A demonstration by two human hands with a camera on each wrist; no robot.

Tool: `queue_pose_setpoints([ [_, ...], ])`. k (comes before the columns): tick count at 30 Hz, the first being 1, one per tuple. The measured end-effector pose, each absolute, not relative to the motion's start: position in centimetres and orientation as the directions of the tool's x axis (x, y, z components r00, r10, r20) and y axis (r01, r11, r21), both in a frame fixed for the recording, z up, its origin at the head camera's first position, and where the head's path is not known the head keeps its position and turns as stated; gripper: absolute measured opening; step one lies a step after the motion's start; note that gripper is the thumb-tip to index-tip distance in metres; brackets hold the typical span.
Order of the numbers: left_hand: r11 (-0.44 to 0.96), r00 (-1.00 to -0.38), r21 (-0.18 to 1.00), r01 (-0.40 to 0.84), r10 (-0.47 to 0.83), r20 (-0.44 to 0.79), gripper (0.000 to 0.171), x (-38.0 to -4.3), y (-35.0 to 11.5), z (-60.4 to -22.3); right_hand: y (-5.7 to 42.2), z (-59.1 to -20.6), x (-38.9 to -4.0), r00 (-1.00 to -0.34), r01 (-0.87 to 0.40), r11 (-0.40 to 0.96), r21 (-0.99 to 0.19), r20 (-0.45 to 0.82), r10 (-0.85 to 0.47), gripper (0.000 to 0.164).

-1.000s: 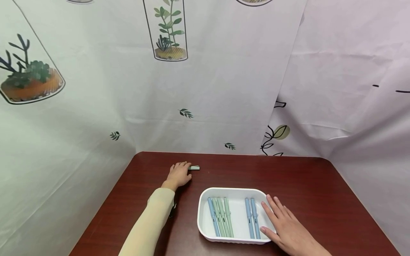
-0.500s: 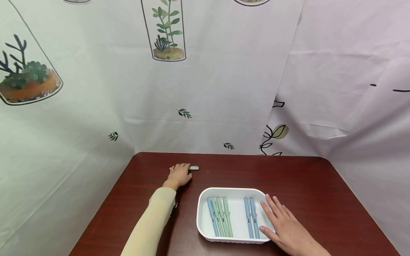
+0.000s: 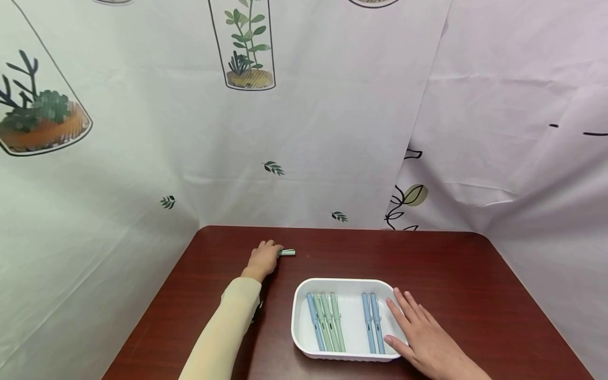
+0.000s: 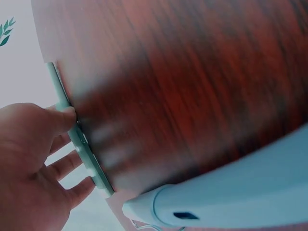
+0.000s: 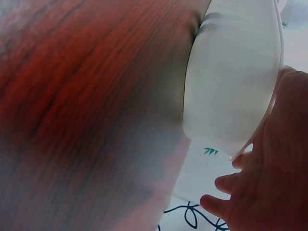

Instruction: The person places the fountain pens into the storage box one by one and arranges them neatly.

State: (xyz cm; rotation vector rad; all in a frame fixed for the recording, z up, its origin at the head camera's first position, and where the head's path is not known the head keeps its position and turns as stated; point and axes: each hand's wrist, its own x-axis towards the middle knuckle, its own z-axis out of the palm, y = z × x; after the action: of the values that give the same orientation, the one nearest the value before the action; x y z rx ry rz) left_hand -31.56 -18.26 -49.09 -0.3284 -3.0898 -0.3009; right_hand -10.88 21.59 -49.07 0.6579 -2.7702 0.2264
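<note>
At the far left of the table, my left hand pinches a green pen between thumb and fingers, its end poking out to the right in the head view. The pen is close over the wood and its clip shows in the left wrist view. My right hand rests with fingers spread on the right rim of a white tray. Inside it, a blue pen and three green pens lie together at left. Two blue pens lie at right.
A light-blue pen-like body with a dark oval slot and a clip looms large in the left wrist view. The dark red table ends at a printed white cloth behind and at both sides.
My left fingers have closed around the green pen, and it has shifted slightly toward me. The right hand and tray stay in place.
</note>
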Motion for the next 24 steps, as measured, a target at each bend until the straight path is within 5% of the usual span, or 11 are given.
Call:
queue_pose_setpoints([
  [9,0.953,-0.970,0.197,0.231,0.210,0.124,0.025,-31.6,-18.2,-49.0,21.6,-49.0,-10.8,-0.884,-0.430,0.894,-0.127,0.260,-0.388,0.075],
  [15,0.930,-0.929,0.224,0.291,0.218,0.300,0.023,-31.6,-18.3,-49.1,21.6,-48.9,-10.7,-0.884,-0.435,0.891,-0.130,0.251,-0.395,0.076],
  [24,0.860,-0.936,0.436,0.264,0.118,0.333,0.035,-31.2,-16.3,-46.4,21.7,-48.6,-10.9,-0.889,-0.432,0.888,-0.155,0.241,-0.390,0.075],
])
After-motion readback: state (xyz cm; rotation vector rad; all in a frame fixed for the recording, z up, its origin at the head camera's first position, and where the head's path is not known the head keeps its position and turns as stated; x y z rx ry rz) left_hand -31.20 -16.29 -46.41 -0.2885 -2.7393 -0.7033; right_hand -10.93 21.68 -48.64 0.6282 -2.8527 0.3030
